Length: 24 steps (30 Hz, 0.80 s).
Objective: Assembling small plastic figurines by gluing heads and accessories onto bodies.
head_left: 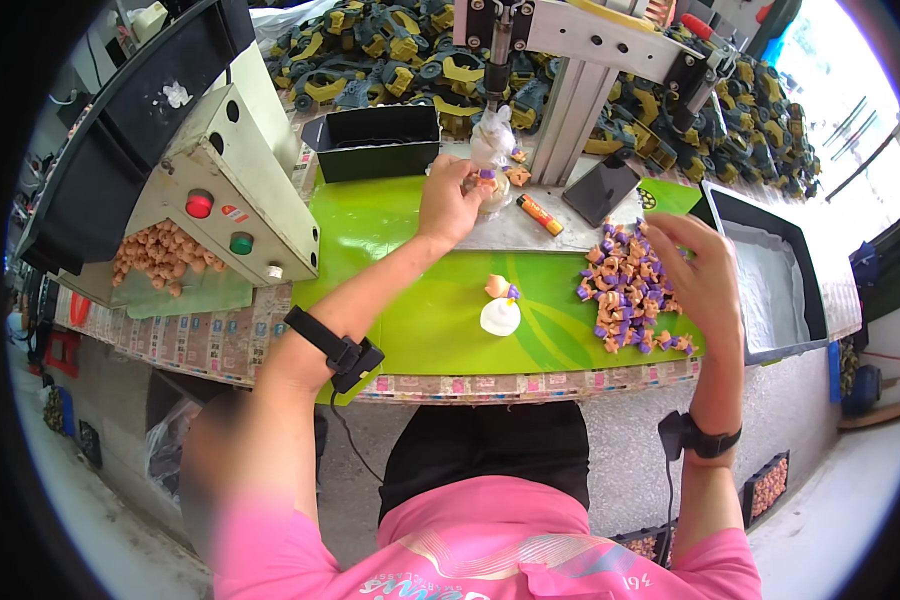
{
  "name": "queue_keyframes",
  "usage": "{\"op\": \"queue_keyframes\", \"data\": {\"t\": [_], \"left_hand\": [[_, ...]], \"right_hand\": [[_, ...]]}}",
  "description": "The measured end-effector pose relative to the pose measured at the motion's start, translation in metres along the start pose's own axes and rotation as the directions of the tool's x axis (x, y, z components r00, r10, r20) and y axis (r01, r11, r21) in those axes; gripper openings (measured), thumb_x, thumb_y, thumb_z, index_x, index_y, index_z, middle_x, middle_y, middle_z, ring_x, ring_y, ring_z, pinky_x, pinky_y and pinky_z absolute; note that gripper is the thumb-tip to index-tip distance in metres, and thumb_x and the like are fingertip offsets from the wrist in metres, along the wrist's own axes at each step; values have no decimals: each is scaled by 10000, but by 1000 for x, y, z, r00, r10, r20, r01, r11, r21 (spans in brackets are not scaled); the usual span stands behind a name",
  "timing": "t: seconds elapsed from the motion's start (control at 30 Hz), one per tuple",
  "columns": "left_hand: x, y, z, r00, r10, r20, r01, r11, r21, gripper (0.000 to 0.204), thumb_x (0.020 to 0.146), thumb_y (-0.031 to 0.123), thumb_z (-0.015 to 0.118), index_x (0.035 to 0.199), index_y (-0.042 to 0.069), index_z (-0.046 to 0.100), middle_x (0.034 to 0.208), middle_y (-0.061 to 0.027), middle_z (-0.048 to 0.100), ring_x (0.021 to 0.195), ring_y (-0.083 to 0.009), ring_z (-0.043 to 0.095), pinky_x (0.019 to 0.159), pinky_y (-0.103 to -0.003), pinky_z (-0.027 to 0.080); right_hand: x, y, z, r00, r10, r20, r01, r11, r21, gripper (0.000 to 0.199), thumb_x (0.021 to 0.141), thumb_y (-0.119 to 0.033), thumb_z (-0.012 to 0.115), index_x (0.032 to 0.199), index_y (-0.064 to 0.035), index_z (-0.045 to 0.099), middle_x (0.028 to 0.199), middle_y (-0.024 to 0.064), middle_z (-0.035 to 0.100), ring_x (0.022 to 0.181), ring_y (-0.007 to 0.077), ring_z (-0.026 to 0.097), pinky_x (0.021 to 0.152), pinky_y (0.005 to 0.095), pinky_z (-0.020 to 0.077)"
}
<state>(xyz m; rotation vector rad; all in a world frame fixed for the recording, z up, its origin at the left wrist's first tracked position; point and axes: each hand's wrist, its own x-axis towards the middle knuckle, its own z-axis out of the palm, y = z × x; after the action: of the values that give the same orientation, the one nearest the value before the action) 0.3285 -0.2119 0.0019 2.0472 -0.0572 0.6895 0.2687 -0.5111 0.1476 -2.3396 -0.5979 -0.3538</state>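
My left hand (pixel 451 203) reaches under the press, thumb and fingers closed on a small peach-and-purple toy part (pixel 486 176). That part sits at a round pale holder, just below a press tip (pixel 493 138) wrapped in white plastic. My right hand (pixel 698 268) is over the right side of a pile of peach-and-purple toy parts (pixel 625 290). Its fingers are bent together at the pile's far edge; what they hold, if anything, is hidden. Between the hands, a peach-and-purple piece (pixel 500 288) lies against a white round pad (pixel 500 317) on the green mat (pixel 420 330).
A control box (pixel 240 190) with red and green buttons stands left, peach balls (pixel 165 255) beneath it. Behind are a black bin (pixel 380 140), the press column (pixel 573 120), a phone (pixel 602 190) and an orange-yellow tube (pixel 540 214). A black tray (pixel 815 290) stands right; yellow-grey toy vehicles (pixel 370 50) heap behind.
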Motion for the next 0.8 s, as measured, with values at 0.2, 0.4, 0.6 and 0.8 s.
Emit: {"op": "queue_keyframes", "data": {"t": [0.2,0.4,0.6,0.8], "left_hand": [[-4,9,-2,1000,4,-9,-4,1000,-13,222,777,115,759,937,1,655,926,-98,551,781,-227,576,711,-325,479],[-3,2,-12,999,-47,9,46,996,71,218,758,118,771,918,7,674,942,-105,565,843,-257,579,770,-343,475],[4,12,-7,994,-101,37,98,992,75,220,743,136,781,887,4,680,941,-103,567,867,-263,580,778,-351,475],[6,2,-3,998,-44,33,42,996,77,320,702,138,801,967,24,662,932,-100,568,869,-257,575,768,-355,473]], "right_hand": [[93,-64,40,736,-562,-378,581,810,-74,181,845,-111,650,1002,-27,678,917,148,677,754,302,649,696,346,502],[188,-123,61,810,-512,-286,439,853,-284,650,885,-300,650,1393,23,404,1228,241,599,1131,330,588,942,401,462],[208,-155,37,886,-174,-430,419,698,580,660,852,-268,696,1347,70,418,875,81,628,824,134,606,725,279,487],[105,-168,-9,580,-804,-133,766,482,424,325,885,-210,648,1138,-9,612,983,85,674,903,181,640,820,317,491]]}}
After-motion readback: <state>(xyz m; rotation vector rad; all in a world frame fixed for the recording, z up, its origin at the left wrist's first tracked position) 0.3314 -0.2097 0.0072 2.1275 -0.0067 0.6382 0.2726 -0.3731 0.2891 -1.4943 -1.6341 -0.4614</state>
